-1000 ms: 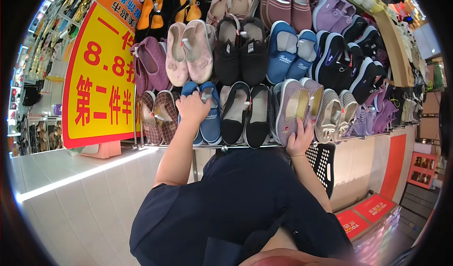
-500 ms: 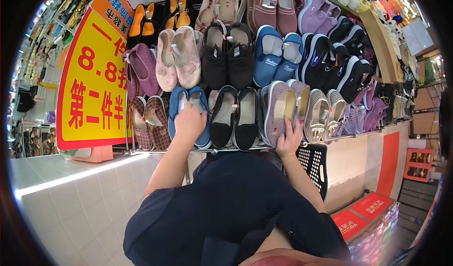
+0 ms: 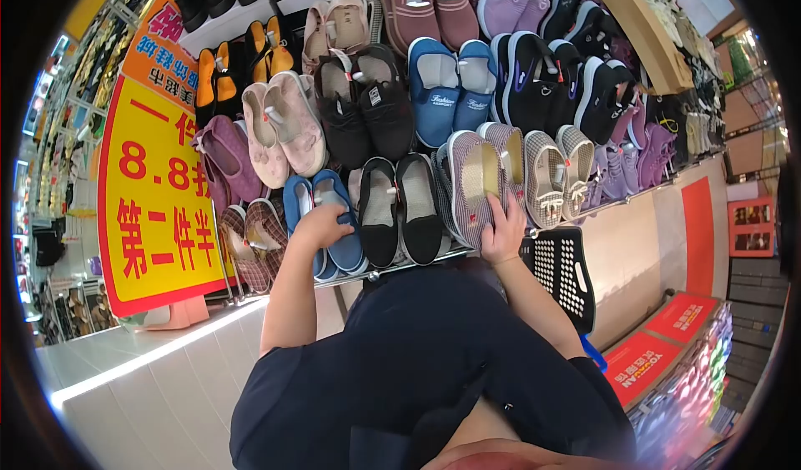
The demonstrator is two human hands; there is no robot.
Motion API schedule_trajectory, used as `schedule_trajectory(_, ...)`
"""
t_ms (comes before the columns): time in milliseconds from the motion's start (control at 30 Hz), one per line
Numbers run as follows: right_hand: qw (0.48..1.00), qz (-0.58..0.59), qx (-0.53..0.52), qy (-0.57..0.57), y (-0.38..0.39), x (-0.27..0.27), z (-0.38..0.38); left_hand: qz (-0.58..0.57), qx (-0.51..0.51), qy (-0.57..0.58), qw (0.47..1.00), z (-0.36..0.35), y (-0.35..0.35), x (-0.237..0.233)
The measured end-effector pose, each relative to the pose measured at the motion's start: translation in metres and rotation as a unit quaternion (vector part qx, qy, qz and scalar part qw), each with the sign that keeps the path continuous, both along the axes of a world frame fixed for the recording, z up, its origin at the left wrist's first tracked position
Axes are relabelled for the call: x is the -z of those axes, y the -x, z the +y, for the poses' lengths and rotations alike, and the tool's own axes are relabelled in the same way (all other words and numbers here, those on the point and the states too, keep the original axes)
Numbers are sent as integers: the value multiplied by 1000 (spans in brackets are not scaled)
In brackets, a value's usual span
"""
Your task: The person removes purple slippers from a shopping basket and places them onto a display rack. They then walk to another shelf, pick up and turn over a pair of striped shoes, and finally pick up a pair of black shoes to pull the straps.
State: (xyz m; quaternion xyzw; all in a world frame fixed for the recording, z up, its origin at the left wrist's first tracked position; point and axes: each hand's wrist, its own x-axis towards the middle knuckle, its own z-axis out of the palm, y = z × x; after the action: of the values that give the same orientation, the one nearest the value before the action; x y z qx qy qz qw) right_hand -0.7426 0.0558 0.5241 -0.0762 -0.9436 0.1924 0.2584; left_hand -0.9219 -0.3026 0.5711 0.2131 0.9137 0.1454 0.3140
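A slanted wire rack (image 3: 392, 263) holds many pairs of cloth shoes in rows. My left hand (image 3: 321, 225) rests on a blue pair of slip-ons (image 3: 327, 230) in the bottom row, fingers curled over the right shoe's opening. My right hand (image 3: 504, 230) grips the heel side of a grey checked pair with yellow insoles (image 3: 476, 178), also in the bottom row. Between the two hands sits a black pair (image 3: 399, 210). A dark blue sleeve and torso fill the lower middle of the view.
A big yellow and red price sign (image 3: 158, 195) stands at the rack's left. Plaid shoes (image 3: 250, 241) lie beside the blue pair. A black perforated basket (image 3: 561, 274) hangs below the rack's right end. Red boxes (image 3: 667, 341) lie lower right; white tiled ledge (image 3: 158, 387) at left.
My left hand slid down from the blue pair's toes toward their openings. The right hand stayed on the grey checked pair. The whole view tilted, shifting the rack up and left.
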Motion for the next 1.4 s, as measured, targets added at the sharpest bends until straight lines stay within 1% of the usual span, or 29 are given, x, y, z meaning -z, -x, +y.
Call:
schedule_trajectory(67, 1000, 3, -2, 2, 0, 1, 1, 32, -12, 8, 999, 4, -9, -6)
schedule_trajectory(167, 1000, 9, 1, 0, 1, 4, 4, 160, -46, 141, 976, 32, -34, -39)
schedule_trajectory(200, 1000, 12, 0, -3, 0, 4, 4, 225, -54, 124, 965, 45, -40, -50)
schedule_trajectory(300, 1000, 16, -1, 2, -1, 5, 5, 277, -35, -69, 958, 89, -34, -83)
schedule_trajectory(333, 1000, 17, -1, 3, -1, 6, 5, 296, 9, -134, 946, 106, -26, -91)
schedule_trajectory(367, 1000, 19, -1, 5, -1, 6, 6, 313, 54, -198, 927, 125, -14, -96)
schedule_trajectory(433, 1000, 12, -2, 11, -1, 3, 6, 365, 124, -278, 880, 168, 13, -97)
schedule_trajectory(500, 1000, 7, -2, 16, -3, 1, 6, 430, 164, -323, 827, 214, 41, -93)
schedule_trajectory(567, 1000, 5, -4, 20, -3, 0, 7, 422, 192, -314, 829, 253, 66, -82)
schedule_trajectory(667, 999, 14, -2, 29, -3, -3, 8, 382, 237, -175, 876, 299, 96, -75)
schedule_trajectory(733, 999, 17, 0, 35, -2, -2, 9, 266, 225, -35, 937, 319, 110, -67)
schedule_trajectory(767, 999, 16, 1, 36, -2, -2, 10, 205, 216, 38, 954, 329, 116, -62)
schedule_trajectory(867, 999, 9, 5, 45, -4, -4, 10, 125, 212, 57, 968, 347, 145, -31)
schedule_trajectory(967, 998, 18, -1, 60, -4, -8, 12, 6, 177, 27, 984, 349, 144, -57)
schedule_trajectory(1000, 998, 16, 2, 59, -5, -7, 12, -14, 173, 31, 984, 350, 148, -55)
schedule_trajectory(1100, 998, 15, 6, 60, -5, -5, 12, 40, 211, -9, 977, 345, 155, -37)
schedule_trajectory(1133, 998, 17, 8, 60, -5, -4, 12, 122, 263, 13, 957, 344, 156, -33)
schedule_trajectory(1167, 998, 18, 8, 60, -5, -3, 13, 130, 248, 10, 960, 344, 155, -28)
schedule_trajectory(1233, 998, 12, 11, 58, -6, -2, 12, 142, 212, 3, 967, 341, 137, -41)
schedule_trajectory(1333, 998, 9, 7, 58, -4, -2, 13, 157, 202, 46, 966, 345, 125, -43)
schedule_trajectory(1400, 998, 10, 5, 61, -4, -4, 13, 152, 189, 55, 969, 348, 116, -50)
